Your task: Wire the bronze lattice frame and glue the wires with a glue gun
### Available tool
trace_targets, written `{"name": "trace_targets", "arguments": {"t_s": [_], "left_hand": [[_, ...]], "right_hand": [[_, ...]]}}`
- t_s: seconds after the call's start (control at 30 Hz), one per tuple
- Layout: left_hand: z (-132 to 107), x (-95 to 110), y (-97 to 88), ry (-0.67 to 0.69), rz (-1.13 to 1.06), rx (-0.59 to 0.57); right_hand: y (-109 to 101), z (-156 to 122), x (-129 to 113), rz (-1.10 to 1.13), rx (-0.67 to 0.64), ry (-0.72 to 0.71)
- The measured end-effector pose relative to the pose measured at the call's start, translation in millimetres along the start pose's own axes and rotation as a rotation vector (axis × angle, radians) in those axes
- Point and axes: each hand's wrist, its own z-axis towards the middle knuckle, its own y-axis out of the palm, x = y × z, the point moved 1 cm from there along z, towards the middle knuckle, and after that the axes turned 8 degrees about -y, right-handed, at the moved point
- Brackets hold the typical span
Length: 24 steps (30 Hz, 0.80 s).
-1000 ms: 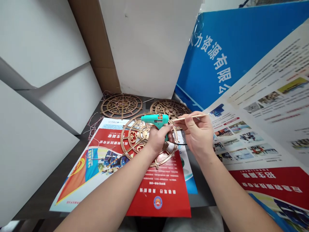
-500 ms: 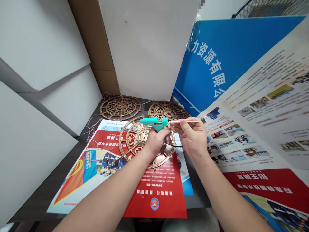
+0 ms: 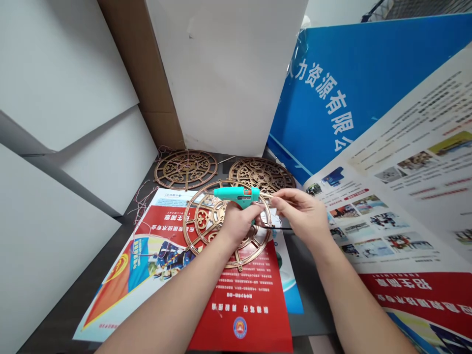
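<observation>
Dark grey tabletop (image 3: 311,300) fills a narrow corner, hemmed in by white foam boards (image 3: 62,83) on the left and a white box (image 3: 224,73) with brown cardboard (image 3: 123,64) behind it. A blue banner (image 3: 354,98) and a printed poster (image 3: 405,196) lean in from the right. A red-and-white flyer (image 3: 236,305) lies on the tabletop, and a bronze fretwork wheel (image 3: 201,220) rests on it, with two similar wheels (image 3: 186,169) (image 3: 261,174) behind and loose pinkish threads (image 3: 142,206) beside them.

A teal hot glue gun (image 3: 236,194) sits above the front wheel, its barrel lying level across the view and its nozzle pointing left. Its black cord (image 3: 282,228) trails right. The left hand (image 3: 239,223) curls closed around the grip. The right hand (image 3: 302,216) pinches a thin wooden stick (image 3: 275,195) between thumb and fingertips, just beside the gun's rear. Whether the gun touches the wheel is hard to tell from this angle.
</observation>
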Motion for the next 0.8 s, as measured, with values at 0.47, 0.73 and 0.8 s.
{"name": "trace_targets", "arguments": {"t_s": [0.47,0.73,0.8], "left_hand": [[1,-8,2.0,0.007,0.16,0.043],[11,-13,4.9,-0.003,0.134,0.145],[11,-12,6.0,-0.005,0.12,0.149]], "right_hand": [[-17,-3,-22,-0.815,-0.298,-0.464],[-7,-8,-18,-1.081,-0.286,-0.449],[-5,-7,-16,-1.109,-0.271,-0.455]]}}
